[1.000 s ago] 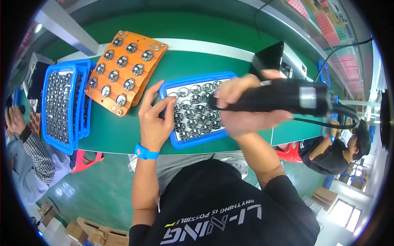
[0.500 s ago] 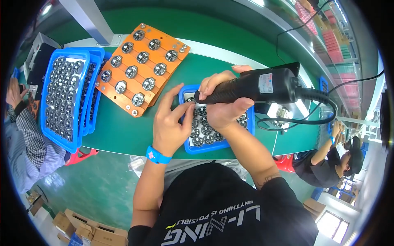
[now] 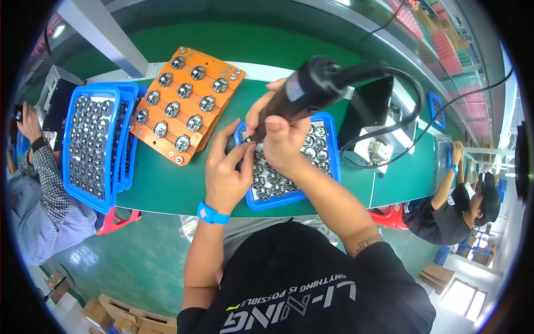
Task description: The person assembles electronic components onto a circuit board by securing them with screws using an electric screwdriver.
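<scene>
My right hand is wrapped round a black corded electric screwdriver, its body tilted up to the right and its tip end down to the left. My left hand, a blue band on its wrist, has thumb and forefinger pinched together right by that tip. What the pinch holds is too small to make out. Both hands are over the left part of a blue tray with a white liner. Round black-and-silver parts fill the tray in rows. My right hand and the screwdriver hide its upper left area.
An orange plate carrying several similar round parts lies to the left. Beyond it stand stacked blue trays of parts. A black device is at the right, near the screwdriver's looping cable. Co-workers sit at both sides.
The screwdriver has swung from nearly level to a steeper tilt, its cable end rising and moving left. My left hand keeps its pinch. The whole view has shifted slightly.
</scene>
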A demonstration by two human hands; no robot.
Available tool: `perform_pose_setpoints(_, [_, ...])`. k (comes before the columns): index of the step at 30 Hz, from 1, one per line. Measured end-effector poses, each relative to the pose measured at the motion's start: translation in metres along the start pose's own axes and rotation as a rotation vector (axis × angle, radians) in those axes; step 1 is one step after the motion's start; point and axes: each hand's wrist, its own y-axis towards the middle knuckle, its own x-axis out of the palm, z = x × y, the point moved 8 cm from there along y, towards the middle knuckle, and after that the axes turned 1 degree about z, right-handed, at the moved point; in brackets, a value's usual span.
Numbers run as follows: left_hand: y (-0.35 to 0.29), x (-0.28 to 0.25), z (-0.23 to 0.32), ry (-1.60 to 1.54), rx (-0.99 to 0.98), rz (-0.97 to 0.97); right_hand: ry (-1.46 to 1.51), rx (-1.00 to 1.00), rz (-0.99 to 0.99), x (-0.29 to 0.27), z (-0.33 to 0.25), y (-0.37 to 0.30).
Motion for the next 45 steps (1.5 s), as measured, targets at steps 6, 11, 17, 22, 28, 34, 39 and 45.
perform_pose_setpoints(6, [-0.002,0.005,0.002,-0.031,-0.018,-0.01,-0.02,-0.075,0.09,-0.012,-0.042,0.006])
perform_pose_setpoints(11, [-0.006,0.005,-0.002,-0.069,-0.065,-0.026,-0.343,-0.078,0.293,-0.069,-0.138,-0.003])
perform_pose_setpoints(17, [-0.002,0.011,0.002,-0.049,-0.062,-0.058,-0.345,-0.358,0.554,-0.166,-0.201,-0.029])
perform_pose_setpoints(22, [-0.001,0.009,0.008,-0.003,0.005,-0.03,-0.489,-0.288,0.602,-0.193,-0.187,-0.035])
perform_pose_setpoints(28, [-0.002,0.008,0.005,0.033,0.013,-0.028,-0.508,-0.214,0.533,-0.189,-0.18,-0.036])
perform_pose_setpoints(34, [0.0,0.007,0.005,-0.012,-0.022,-0.062,-0.259,-0.033,0.447,-0.156,-0.149,-0.029])
perform_pose_setpoints(39, [-0.002,0.005,0.002,-0.063,-0.03,-0.072,0.014,-0.05,0.229,-0.067,-0.104,-0.007])
perform_pose_setpoints(45, [-0.004,0.003,-0.001,-0.084,-0.031,-0.108,-0.053,0.081,0.167,-0.015,-0.035,0.003])
